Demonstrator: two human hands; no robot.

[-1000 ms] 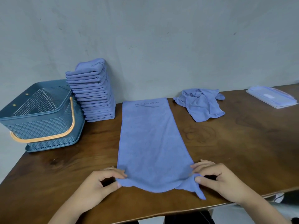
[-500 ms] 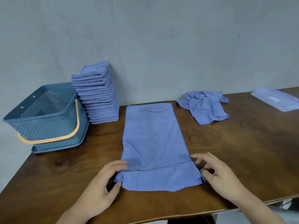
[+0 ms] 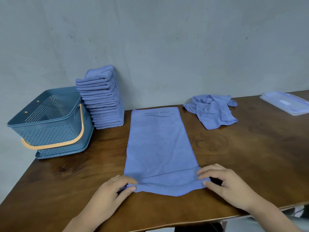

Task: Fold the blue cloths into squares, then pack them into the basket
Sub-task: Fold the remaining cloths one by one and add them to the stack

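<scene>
A long blue cloth lies flat down the middle of the wooden table, its printed end at the far side. Its near end is folded over into a narrow flap. My left hand pinches the flap's left corner between thumb and fingers. My right hand pinches the right corner the same way. A tall stack of folded blue cloths stands at the back left, leaning on the wall. The blue mesh basket with an orange handle sits left of the stack. A crumpled blue cloth lies at the back right.
A clear plastic lid lies at the far right of the table. A grey wall runs right behind the table. The table's near edge passes under my forearms, and its left edge falls just below the basket.
The near end of the cloth has been folded over into a flap. Both hands opened half a second ago and now pinch the flap's corners again.
</scene>
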